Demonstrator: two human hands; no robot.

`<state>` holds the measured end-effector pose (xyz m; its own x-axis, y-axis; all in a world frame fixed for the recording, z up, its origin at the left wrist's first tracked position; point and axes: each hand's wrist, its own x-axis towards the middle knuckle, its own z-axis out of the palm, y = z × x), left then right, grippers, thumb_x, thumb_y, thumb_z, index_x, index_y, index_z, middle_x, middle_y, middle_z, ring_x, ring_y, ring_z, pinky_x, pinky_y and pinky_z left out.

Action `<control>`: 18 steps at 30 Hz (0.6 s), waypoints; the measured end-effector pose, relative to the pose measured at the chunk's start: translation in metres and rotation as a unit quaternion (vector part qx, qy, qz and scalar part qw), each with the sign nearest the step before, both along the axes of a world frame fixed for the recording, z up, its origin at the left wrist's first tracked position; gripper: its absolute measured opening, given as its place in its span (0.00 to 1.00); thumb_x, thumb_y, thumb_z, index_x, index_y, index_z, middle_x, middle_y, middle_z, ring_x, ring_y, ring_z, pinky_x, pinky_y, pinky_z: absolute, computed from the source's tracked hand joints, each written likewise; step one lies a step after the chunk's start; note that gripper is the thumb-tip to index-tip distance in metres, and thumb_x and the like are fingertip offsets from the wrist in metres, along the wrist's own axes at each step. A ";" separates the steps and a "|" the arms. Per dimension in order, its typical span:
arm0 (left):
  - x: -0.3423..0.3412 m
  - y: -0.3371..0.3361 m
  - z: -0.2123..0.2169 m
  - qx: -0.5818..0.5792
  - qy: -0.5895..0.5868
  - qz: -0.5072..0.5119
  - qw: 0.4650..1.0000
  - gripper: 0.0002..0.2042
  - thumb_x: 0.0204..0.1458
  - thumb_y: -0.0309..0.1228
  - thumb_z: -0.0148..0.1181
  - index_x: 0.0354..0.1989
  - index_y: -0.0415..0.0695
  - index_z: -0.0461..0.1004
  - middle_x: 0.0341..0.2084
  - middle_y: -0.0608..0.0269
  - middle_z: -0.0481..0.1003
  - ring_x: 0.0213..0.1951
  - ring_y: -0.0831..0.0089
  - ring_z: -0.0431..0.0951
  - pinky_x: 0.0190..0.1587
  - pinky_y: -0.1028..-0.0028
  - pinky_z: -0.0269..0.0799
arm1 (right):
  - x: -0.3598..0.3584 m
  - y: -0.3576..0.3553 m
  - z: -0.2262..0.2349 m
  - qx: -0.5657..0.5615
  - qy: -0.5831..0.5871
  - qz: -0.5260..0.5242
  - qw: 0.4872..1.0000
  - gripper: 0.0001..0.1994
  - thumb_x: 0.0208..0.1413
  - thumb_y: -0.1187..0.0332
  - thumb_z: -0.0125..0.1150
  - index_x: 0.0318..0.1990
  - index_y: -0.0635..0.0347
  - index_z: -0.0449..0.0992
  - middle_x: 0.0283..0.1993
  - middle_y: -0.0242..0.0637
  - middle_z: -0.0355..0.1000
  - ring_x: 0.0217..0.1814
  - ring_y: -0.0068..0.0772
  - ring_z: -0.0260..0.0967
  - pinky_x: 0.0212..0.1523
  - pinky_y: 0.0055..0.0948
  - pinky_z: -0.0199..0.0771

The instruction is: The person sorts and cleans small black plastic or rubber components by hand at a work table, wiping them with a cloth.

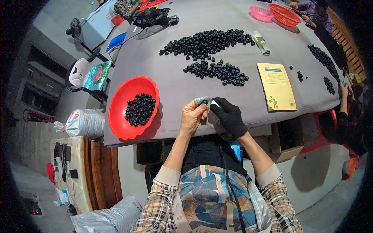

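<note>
My left hand point(193, 117) is bare but for a grey cover on the index finger. Thumb and index finger pinch a small black round piece point(204, 102) at the table's near edge. Close against it, my right hand point(230, 116) wears a black glove, its fingers closed. A thin whitish tip point(214, 103) shows at those fingers, but I cannot make out what it belongs to. To the left, a red scallop-rimmed bowl point(115, 110) holds many black round pieces. Beyond my hands, more of them lie in a large loose pile point(206, 42) and a smaller pile point(217, 72).
A yellow envelope-like booklet point(276, 86) lies right of my hands, with a slim bottle or tube point(261, 42) behind it. Pink point(260, 14) and red point(284, 15) baskets stand far right. Another person's hand point(344, 91) is beside more black pieces at the right edge.
</note>
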<state>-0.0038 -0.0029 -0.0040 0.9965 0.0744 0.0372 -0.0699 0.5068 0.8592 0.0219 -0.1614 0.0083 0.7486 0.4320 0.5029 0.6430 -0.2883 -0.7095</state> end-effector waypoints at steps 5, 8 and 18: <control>0.001 0.004 -0.001 -0.047 -0.011 -0.017 0.999 0.06 0.50 0.24 0.56 0.36 0.37 0.73 0.20 0.66 0.73 0.18 0.84 0.69 0.21 0.86 0.65 | 0.001 -0.003 0.000 -0.002 0.035 0.039 0.999 0.10 0.51 0.69 0.53 0.41 0.58 0.73 0.41 0.38 0.71 0.39 0.38 0.72 0.37 0.29 0.72; 0.000 0.002 -0.001 -0.056 0.014 -0.001 0.998 0.07 0.50 0.24 0.56 0.37 0.37 0.73 0.21 0.66 0.73 0.18 0.83 0.69 0.21 0.86 0.66 | -0.003 0.002 0.002 0.022 0.063 0.046 0.997 0.10 0.52 0.66 0.53 0.41 0.58 0.73 0.40 0.39 0.72 0.39 0.38 0.72 0.36 0.29 0.72; -0.001 0.005 -0.004 -0.037 0.030 -0.029 0.998 0.07 0.50 0.25 0.56 0.37 0.38 0.74 0.23 0.68 0.74 0.19 0.85 0.70 0.20 0.88 0.65 | -0.007 0.003 0.009 0.040 0.164 0.034 0.985 0.14 0.54 0.61 0.52 0.44 0.58 0.72 0.37 0.41 0.73 0.36 0.36 0.73 0.36 0.28 0.71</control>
<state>-0.0048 0.0020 -0.0082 0.9995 0.0172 -0.0256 0.0112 0.5711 0.8208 0.0148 -0.1586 0.0172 0.8476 0.4556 0.2722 0.3905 -0.1881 -0.9012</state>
